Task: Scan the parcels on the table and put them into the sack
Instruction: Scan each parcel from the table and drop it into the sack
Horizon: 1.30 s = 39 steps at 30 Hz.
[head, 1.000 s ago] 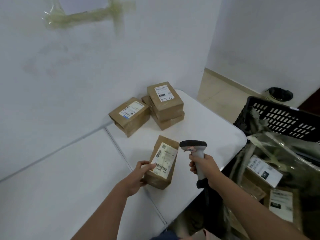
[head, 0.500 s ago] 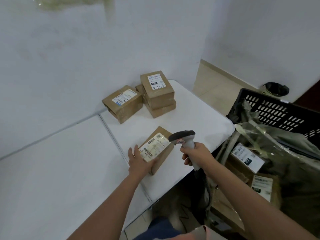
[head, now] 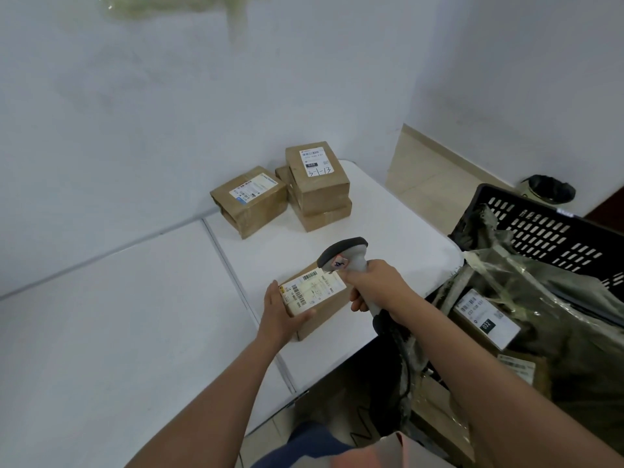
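A brown cardboard parcel (head: 325, 310) with a white barcode label lies near the front of the white table (head: 388, 231). My left hand (head: 282, 314) grips its near left corner, thumb over the label. My right hand (head: 376, 287) holds a grey barcode scanner (head: 347, 256) by the handle, its head just above the parcel's far edge. Further back sit a single parcel (head: 250, 199) and a stack of two parcels (head: 317, 184). At the right hangs a translucent green sack (head: 547, 319) with labelled parcels inside.
A black perforated plastic crate (head: 547, 231) stands behind the sack at the right. A second white tabletop (head: 118, 315) joins on the left. White walls close off the back. A small dark bin (head: 548, 190) sits on the floor by the far wall.
My left hand turned the parcel and drew it nearer, now gripping its corner. The scanner in my right hand moved closer over the label. The view shifted slightly.
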### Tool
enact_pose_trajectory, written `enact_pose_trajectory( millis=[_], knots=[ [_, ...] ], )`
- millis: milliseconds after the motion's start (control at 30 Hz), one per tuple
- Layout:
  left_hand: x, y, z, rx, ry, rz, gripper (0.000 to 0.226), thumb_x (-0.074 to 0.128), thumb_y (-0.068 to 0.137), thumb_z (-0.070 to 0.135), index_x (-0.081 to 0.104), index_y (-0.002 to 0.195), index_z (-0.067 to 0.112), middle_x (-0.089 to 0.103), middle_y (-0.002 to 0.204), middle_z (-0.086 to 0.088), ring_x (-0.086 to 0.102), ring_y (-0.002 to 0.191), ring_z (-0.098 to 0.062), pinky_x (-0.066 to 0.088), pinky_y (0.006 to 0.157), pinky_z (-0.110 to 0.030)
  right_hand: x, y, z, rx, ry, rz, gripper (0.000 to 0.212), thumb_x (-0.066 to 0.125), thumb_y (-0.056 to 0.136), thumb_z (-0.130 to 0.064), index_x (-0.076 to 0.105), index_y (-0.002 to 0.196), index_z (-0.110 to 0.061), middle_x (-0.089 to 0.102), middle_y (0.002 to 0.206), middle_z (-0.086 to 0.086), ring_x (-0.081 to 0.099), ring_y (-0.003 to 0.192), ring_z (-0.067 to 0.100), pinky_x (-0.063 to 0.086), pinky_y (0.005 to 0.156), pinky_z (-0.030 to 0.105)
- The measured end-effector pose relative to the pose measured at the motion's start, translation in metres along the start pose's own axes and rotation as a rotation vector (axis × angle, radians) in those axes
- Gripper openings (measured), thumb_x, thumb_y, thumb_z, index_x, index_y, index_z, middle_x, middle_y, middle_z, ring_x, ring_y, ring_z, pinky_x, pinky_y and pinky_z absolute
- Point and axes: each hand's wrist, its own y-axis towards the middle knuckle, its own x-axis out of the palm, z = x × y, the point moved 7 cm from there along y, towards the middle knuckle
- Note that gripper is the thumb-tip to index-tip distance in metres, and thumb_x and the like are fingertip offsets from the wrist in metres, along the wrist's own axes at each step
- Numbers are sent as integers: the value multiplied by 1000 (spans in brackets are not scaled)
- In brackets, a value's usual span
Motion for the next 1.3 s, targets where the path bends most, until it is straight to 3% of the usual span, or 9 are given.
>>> enact_pose_trajectory(
  millis=[67,267,467,833,1000,1133,1200,1300],
  knots=[
    [-1,1,-4,0,-17,2,114,83,70,48,13,153,14,29,154,-3,33,140,-21,44,108,-39,0,1,-4,0,11,15,25,61,93,-28,60,87,-3,67,66,10,63,50,18,47,47,22],
    [0,3,-7,10,-30,1,109,83,68,51,17,149,21,37,146,1,39,135,-16,52,100,-38,3,5,-12,8,15,11,23,60,93,-26,60,89,-3,66,66,10,62,48,18,47,45,22],
    [3,4,-7,27,-35,0,115,83,72,45,6,154,19,28,154,-1,33,141,-19,48,105,-40,8,8,-16,16,1,-1,23,60,94,-25,62,91,-3,65,67,11,61,49,19,47,47,22],
    [4,7,-6,61,-11,18,108,83,74,42,11,152,19,33,148,-1,38,136,-16,50,98,-30,8,9,-16,11,-9,-7,22,59,94,-25,62,91,-4,65,66,9,61,50,20,47,48,23],
    [3,9,-8,66,27,16,111,81,74,49,9,152,18,29,152,-1,35,140,-19,50,100,-33,3,11,-10,5,-4,2,24,60,93,-29,61,88,-5,66,63,7,62,48,17,48,48,23],
    [6,9,-2,89,232,20,119,73,75,61,-3,157,18,-5,165,0,13,150,-23,32,115,-41,-7,12,5,19,16,8,24,61,92,-30,59,85,-7,67,64,8,63,49,17,49,50,24],
    [9,8,1,140,366,4,117,72,74,63,1,157,23,-3,164,-2,13,149,-28,26,118,-44,-14,10,16,49,31,12,24,61,92,-30,59,85,-6,66,65,8,63,50,17,49,50,24],
    [14,6,4,159,380,-62,108,77,73,49,9,153,30,11,153,-3,23,141,-30,38,113,-43,-25,4,43,129,93,17,26,60,93,-30,59,92,-4,66,69,9,63,52,18,49,52,25]
  ],
)
